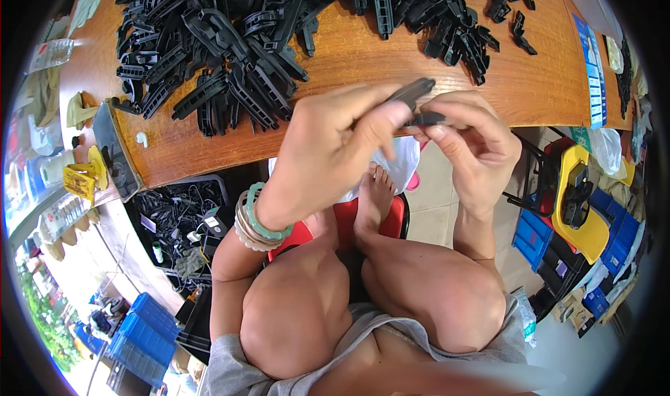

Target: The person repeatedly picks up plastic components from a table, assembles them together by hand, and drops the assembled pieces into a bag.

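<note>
Close together above the table's near edge, both my hands are closed on black plastic parts. My left hand (pixel 333 139), with bracelets at the wrist, grips a long black plastic part (pixel 417 90) between thumb and fingers. In the fingertips of my right hand (pixel 469 139) is a small black plastic piece (pixel 427 119), pinched against the long part's lower end. Whether the two are joined I cannot tell, since my fingers cover the contact. Beyond my hands, a large heap of long ribbed black plastic parts (pixel 216 40) lies on the wooden table (pixel 349 68).
Smaller black clips (pixel 460 40) are heaped at the far right of the table. A blue and white printed sheet (pixel 592 71) lies along its right side. Below stand a yellow chair (pixel 576 207) at right and a black crate of cables (pixel 181 221) at left. Blue crates (pixel 143 336) sit lower left.
</note>
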`<control>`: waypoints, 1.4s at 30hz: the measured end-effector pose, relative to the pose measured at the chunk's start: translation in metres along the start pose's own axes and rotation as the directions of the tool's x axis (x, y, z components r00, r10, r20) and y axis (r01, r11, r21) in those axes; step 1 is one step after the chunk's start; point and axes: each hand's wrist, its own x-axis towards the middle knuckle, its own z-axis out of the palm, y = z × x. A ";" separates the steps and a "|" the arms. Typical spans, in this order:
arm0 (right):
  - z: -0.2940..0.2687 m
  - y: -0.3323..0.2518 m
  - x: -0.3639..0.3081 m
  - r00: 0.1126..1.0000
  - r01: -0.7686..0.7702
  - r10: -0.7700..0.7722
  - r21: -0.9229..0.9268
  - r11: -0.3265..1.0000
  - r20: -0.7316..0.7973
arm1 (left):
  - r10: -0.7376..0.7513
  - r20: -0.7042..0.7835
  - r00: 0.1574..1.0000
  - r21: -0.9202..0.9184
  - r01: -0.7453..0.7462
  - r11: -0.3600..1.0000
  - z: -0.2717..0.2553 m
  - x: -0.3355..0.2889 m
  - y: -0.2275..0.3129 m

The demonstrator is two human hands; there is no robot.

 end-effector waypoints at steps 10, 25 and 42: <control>0.006 0.002 0.001 0.983 0.154 -0.163 -0.109 0.982 -0.081 | 0.423 0.038 0.905 0.360 -0.407 0.839 0.005 -0.004 -0.015; -0.005 0.007 -0.002 1.000 0.017 -0.019 -0.093 0.996 -0.016 | 0.513 0.054 0.857 0.379 -0.493 0.783 0.015 0.001 -0.023; -0.013 0.005 0.008 0.989 -0.077 -0.005 -0.546 0.834 -0.146 | 0.598 -0.126 0.791 0.970 -0.027 0.240 -0.074 0.075 0.018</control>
